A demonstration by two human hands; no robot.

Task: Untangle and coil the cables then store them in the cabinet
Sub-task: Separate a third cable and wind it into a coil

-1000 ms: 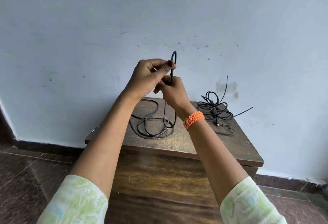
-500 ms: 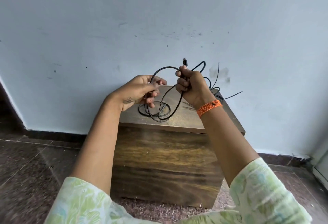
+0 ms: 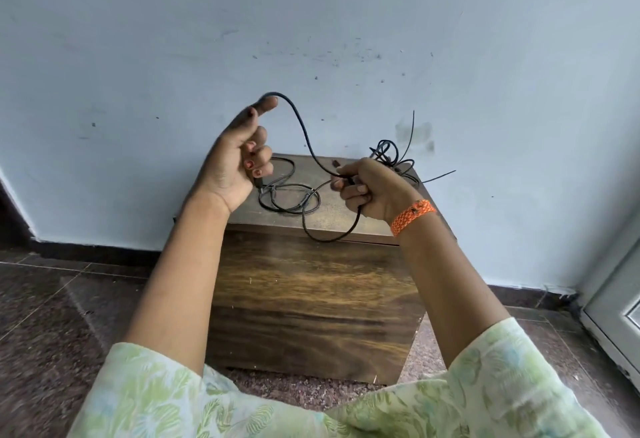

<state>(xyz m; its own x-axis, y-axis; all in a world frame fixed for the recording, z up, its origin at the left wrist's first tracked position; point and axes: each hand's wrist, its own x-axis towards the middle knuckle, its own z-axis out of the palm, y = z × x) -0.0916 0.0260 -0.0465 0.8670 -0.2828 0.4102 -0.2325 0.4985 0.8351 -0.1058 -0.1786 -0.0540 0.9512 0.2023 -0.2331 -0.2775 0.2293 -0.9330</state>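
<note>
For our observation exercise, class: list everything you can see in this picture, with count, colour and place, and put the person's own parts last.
held cable: one, black, strung in the air between both hands
loose cable: one, black, looped on the cabinet top, left part
tangled cables: one bundle, black, cabinet top, back right, partly behind the right hand
cabinet: one, dark brown wood, against the wall
wall: one, pale blue, behind the cabinet
floor: dark speckled tiles
door frame: one, white, far right edge
wristband: one, orange, right wrist
sleeves: two, pale green print
left hand: raised, cable over its fingers
right hand: grips the held cable
</note>
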